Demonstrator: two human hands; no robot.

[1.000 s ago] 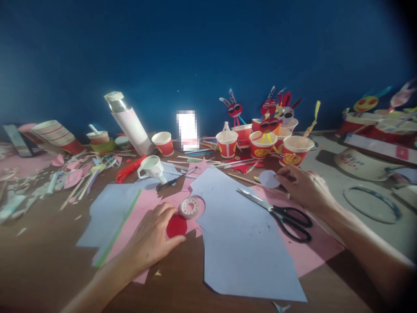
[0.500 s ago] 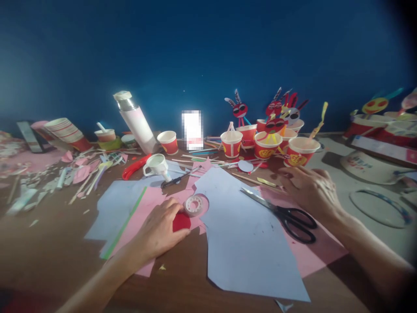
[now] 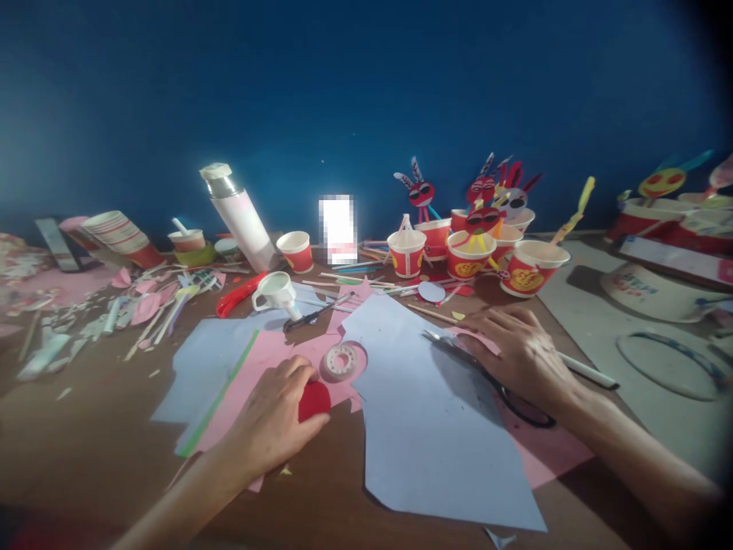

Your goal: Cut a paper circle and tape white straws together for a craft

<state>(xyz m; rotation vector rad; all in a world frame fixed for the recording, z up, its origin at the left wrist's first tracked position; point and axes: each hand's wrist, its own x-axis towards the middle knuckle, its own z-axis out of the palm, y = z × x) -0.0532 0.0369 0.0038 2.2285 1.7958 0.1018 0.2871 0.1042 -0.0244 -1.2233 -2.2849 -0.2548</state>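
A person's two bare hands work over a brown table (image 3: 321,496) covered in craft supplies. The left hand (image 3: 275,412) curls around a red disc (image 3: 314,401), its grip closed on the disc's edge between thumb and fingers, low and left of centre, with the disc partly hidden by the hand. Just above the disc sits a roll of tape (image 3: 340,362) on pink paper (image 3: 252,382). The right hand (image 3: 524,351) is palm down over the scissors (image 3: 532,416), covering part of their black handles; whether its grip holds anything cannot be told. A white stick (image 3: 589,373) juts out beyond that hand, toward the right. Between the hands lies a large pale blue sheet (image 3: 429,435), with the scissors' blade tips over its upper right part. Farther back, a white paper disc (image 3: 431,292) lies among thin sticks, near red and white paper cups (image 3: 406,256), some holding red paper faces (image 3: 421,194). To the left are a white mug (image 3: 275,292), a tilted flask (image 3: 243,229) and scattered paper scraps (image 3: 146,305). A bright screen (image 3: 338,229) stands before a dark blue wall (image 3: 343,92).
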